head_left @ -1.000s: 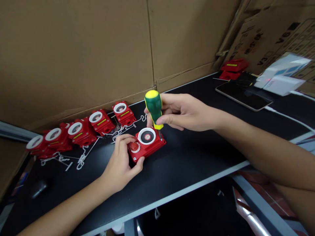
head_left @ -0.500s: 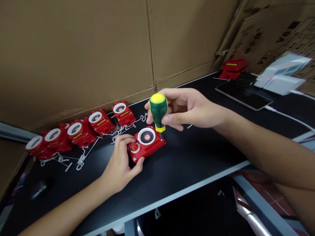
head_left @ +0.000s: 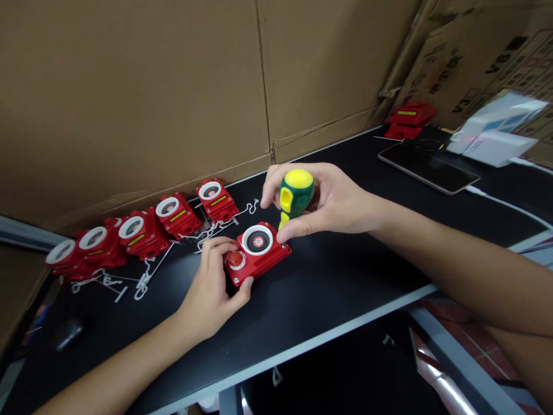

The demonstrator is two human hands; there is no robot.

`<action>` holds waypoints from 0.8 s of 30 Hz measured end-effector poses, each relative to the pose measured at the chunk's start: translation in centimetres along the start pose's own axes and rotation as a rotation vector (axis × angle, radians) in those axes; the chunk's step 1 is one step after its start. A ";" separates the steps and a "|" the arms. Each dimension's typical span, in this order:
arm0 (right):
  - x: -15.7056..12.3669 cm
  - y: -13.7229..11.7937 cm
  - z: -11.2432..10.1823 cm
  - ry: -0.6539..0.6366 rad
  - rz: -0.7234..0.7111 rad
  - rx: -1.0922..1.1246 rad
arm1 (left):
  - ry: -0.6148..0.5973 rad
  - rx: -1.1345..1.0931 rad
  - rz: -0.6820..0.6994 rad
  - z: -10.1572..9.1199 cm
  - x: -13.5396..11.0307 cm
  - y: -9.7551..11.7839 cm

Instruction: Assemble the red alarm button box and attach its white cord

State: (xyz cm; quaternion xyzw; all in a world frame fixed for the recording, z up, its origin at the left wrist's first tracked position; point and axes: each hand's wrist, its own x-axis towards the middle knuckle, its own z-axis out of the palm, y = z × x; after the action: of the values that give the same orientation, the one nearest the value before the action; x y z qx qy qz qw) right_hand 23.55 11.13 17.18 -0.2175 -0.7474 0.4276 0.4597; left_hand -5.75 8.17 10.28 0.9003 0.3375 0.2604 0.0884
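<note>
A red box (head_left: 259, 253) with a round white-rimmed dial and a red button lies on the black table (head_left: 328, 288). My left hand (head_left: 213, 288) grips its left end, thumb at the front edge and fingers over the top near the button. My right hand (head_left: 326, 199) is closed round a stubby screwdriver (head_left: 294, 196) with a green and yellow handle, held just above the box's far right corner. The screwdriver's blade is hidden behind my thumb.
Several more red boxes (head_left: 142, 230) stand in a row at the back left against a cardboard wall (head_left: 173, 86), with white chains (head_left: 147, 276) beside them. At the back right lie a tablet (head_left: 427, 164), a white box (head_left: 496, 135) and two red parts (head_left: 408, 121).
The screwdriver has tilted and moved a little to the right and down, and my right hand has shifted its hold round the handle. My left hand and the red box have stayed put.
</note>
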 end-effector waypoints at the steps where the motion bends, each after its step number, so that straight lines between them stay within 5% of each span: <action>1: 0.0 -0.1 -0.1 0.016 -0.010 -0.015 | -0.001 0.002 -0.003 0.0 0.0 0.0; 6: -0.2 -0.9 -0.6 0.075 -0.027 0.014 | -0.003 0.002 -0.005 0.0 -0.2 -0.1; 16: -0.7 -1.2 -0.9 -0.158 0.105 0.209 | -0.004 0.001 -0.010 0.0 -0.2 -0.2; 24: -0.9 -0.8 -1.1 -0.172 0.120 0.215 | -0.001 -0.001 -0.007 0.1 -0.3 -0.1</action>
State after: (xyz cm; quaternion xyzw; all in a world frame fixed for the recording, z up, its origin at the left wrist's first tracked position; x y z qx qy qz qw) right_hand 25.02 10.57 17.69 -0.1737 -0.7195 0.5490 0.3881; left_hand -5.93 8.07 10.05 0.8991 0.3407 0.2597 0.0900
